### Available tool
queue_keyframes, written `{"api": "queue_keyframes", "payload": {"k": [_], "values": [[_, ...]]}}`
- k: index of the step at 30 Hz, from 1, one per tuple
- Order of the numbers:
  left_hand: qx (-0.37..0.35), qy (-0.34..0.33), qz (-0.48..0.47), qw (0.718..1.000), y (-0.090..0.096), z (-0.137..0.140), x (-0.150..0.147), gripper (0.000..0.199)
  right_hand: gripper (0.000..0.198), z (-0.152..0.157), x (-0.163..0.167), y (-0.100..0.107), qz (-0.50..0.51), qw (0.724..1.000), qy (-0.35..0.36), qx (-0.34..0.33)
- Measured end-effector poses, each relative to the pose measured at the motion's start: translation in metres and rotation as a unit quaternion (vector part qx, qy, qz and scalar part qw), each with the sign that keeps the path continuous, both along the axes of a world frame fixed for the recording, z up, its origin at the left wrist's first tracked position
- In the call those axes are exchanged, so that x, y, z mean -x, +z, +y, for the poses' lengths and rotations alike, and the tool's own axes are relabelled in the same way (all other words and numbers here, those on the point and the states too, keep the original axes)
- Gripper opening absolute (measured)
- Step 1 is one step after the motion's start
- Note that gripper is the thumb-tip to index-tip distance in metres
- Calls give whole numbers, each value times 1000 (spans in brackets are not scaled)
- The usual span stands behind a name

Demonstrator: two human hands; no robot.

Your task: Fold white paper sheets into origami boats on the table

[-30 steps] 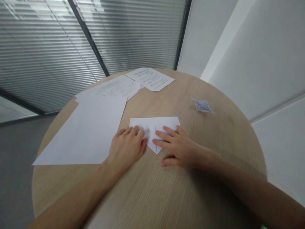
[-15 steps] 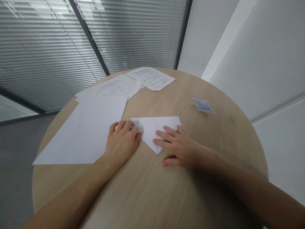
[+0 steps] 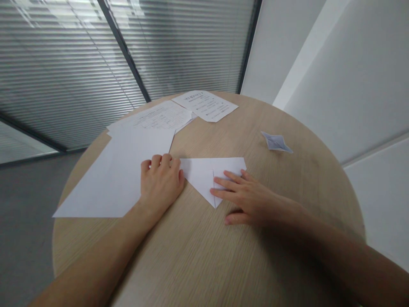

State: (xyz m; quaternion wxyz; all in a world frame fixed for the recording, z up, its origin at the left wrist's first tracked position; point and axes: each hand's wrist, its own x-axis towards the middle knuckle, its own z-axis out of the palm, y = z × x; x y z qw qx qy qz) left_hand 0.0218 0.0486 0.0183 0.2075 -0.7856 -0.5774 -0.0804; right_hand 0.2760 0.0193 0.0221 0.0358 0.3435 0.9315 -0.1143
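Note:
A folded white paper [image 3: 200,170], with a straight top edge, a point toward me and a vertical seam, lies on the round wooden table [image 3: 188,256]. My right hand [image 3: 247,196] rests flat across its right half, fingers spread and thumb on the bare wood. At the paper's left corner is my left hand [image 3: 161,177], knuckles up and fingers curled under. Its thumb lies beside the paper's edge. The curled fingertips are hidden, so whether they pinch anything does not show.
A large blank white sheet [image 3: 108,183] lies left, partly under my left hand. Printed sheets [image 3: 159,115] and another printed page [image 3: 207,104] lie at the back. A small folded paper piece [image 3: 276,143] sits at right. Beyond are window blinds [image 3: 191,42] and a white wall [image 3: 351,68].
My left hand has slid left off the folded paper's left part, its fingers more curled. My right hand stays on the paper. The whole view has shifted slightly.

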Motion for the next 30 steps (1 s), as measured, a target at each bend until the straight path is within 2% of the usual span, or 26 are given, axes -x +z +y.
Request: {"api": "queue_keyframes", "payload": {"k": [3, 10, 13, 15, 18, 21, 26, 30], "values": [[5, -14, -38, 999, 2, 1, 0, 28, 69, -1, -3, 3, 4, 1000, 5, 0], [88, -134, -109, 981, -10, 9, 0, 42, 54, 2, -2, 3, 85, 996, 12, -3], [128, -152, -128, 972, -15, 13, 2, 43, 40, 12, -1, -5, 122, 992, -13, -3], [144, -153, -138, 968, -16, 15, 4, 44, 37, 21, -3, -12, 126, 990, -52, -21], [153, -152, -146, 965, -16, 16, 5, 44, 47, 36, -10, -21, 120, 982, -129, -64], [157, -153, -153, 964, -15, 18, 6, 44, 58, 50, -18, -26, 116, 975, -178, -67], [157, -160, -179, 958, -17, 20, 6, 41, 69, 67, -26, -33, 120, 977, -172, -35], [159, -149, -198, 956, -19, 21, 6, 42, 78, 76, -27, -33, 126, 976, -171, -42]]}}
